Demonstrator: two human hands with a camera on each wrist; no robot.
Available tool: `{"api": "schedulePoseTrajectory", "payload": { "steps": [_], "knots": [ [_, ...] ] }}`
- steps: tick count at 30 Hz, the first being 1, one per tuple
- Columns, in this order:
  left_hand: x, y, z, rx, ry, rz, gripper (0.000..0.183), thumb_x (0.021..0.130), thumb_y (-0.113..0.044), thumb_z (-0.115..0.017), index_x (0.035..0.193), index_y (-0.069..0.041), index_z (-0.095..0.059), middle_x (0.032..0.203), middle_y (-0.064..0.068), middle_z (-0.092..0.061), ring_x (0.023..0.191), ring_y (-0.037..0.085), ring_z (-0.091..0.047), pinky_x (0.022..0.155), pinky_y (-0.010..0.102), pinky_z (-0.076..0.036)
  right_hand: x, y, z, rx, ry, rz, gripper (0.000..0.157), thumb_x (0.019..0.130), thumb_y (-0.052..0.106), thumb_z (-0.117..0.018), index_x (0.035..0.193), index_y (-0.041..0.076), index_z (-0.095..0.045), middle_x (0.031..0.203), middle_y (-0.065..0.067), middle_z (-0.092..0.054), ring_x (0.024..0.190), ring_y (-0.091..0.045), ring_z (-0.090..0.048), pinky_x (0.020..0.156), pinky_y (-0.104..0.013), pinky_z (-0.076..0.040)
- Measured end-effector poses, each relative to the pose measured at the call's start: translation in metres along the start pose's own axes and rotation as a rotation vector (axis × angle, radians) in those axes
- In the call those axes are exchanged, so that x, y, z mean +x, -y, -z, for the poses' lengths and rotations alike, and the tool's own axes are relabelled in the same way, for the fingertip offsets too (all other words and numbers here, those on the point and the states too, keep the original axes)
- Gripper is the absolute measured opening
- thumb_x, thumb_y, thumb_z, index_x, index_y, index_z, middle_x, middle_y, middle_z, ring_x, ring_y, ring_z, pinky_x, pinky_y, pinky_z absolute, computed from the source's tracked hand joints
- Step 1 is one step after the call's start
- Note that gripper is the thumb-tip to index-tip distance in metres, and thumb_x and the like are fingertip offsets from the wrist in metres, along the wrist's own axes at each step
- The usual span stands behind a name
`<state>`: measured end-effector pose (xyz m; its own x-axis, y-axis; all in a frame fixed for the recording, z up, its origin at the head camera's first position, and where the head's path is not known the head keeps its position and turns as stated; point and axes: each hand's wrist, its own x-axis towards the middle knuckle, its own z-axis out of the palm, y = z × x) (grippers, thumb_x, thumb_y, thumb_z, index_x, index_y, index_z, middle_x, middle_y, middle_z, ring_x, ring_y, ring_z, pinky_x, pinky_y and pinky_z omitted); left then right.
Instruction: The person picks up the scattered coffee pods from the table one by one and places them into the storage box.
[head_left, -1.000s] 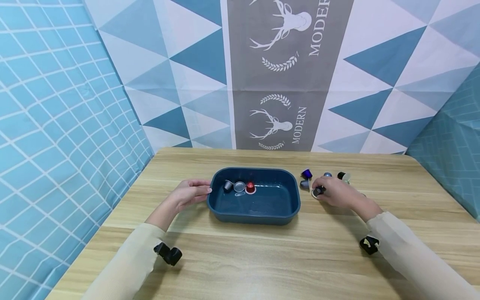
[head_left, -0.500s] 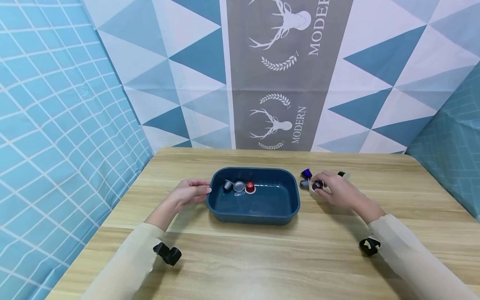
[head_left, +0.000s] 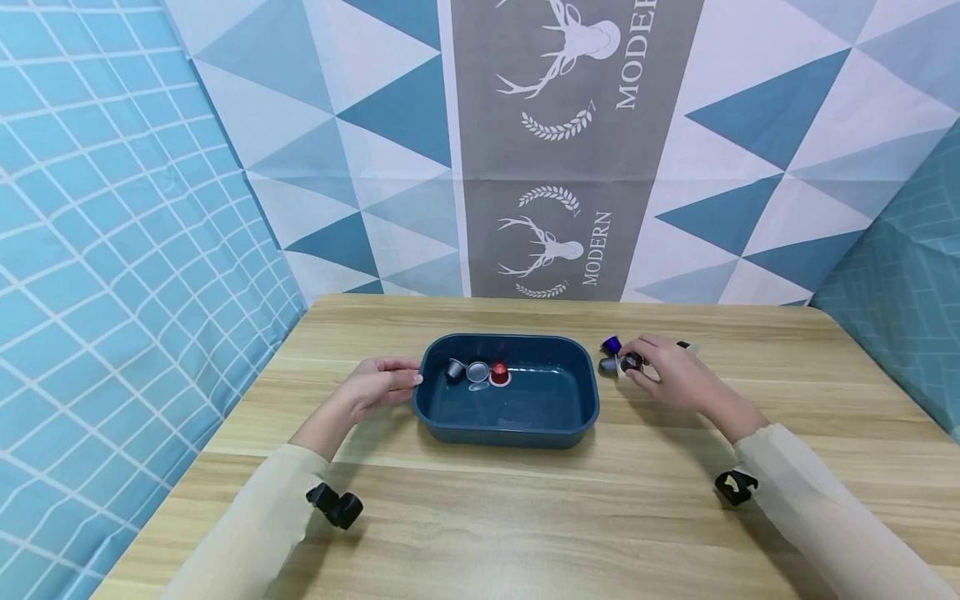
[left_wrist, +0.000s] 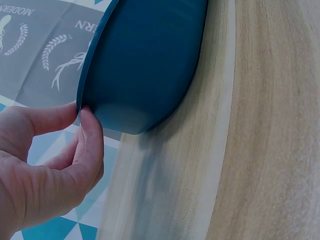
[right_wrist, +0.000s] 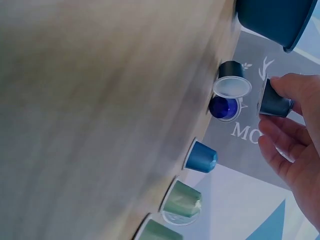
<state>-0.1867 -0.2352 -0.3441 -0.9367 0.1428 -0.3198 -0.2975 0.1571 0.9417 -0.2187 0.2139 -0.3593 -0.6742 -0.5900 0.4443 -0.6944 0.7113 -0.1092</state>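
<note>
Cream long sleeves [head_left: 840, 508] with black wrist cameras [head_left: 345, 510] come in from the near side of the pale wood-grain worktop [head_left: 495, 508]. Beyond them, roughly midway between its left and right edges, sits a dark blue rectangular tray with rounded corners [head_left: 510, 436]. The left hand [head_left: 378, 385] pinches the tray's left rim between thumb and fingers. Near the tray's left end are a dark grey capsule [head_left: 455, 372], a round silver-faced capsule [head_left: 477, 372] and a red capsule with a pale rim [head_left: 499, 374]. Past the tray's right end, the right hand [head_left: 678, 379] pinches a small dark cup-shaped capsule [right_wrist: 276, 101] just above the worktop. Towards the far right corner, a dark capsule with a silver-white lid [right_wrist: 231, 82] lies close beside a shiny violet-blue capsule [right_wrist: 223, 107]; the right wrist view adds a bright blue capsule [right_wrist: 201, 156] and two pale green capsules [right_wrist: 182, 198]. Behind the far edge rises a triangle-patterned cloth with a grey deer-print panel [head_left: 487, 150].
</note>
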Motion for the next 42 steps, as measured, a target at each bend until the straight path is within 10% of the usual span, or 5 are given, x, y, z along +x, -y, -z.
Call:
{"api": "schedulePoseTrajectory", "payload": {
  "steps": [42],
  "knots": [
    [-0.001, 0.001, 0.0, -0.046, 0.001, -0.01, 0.047, 0.091, -0.003, -0.06, 0.134, 0.011, -0.045, 0.103, 0.003, -0.065, 0.085, 0.004, -0.065, 0.077, 0.017, -0.057, 0.033, 0.014, 0.013, 0.044, 0.045, 0.029, 0.022, 0.084, 0.004, -0.07, 0.105, 0.003, -0.064, 0.097, -0.009, -0.064, 0.084, -0.017, -0.062, 0.073, -0.036, -0.056]
  ]
}}
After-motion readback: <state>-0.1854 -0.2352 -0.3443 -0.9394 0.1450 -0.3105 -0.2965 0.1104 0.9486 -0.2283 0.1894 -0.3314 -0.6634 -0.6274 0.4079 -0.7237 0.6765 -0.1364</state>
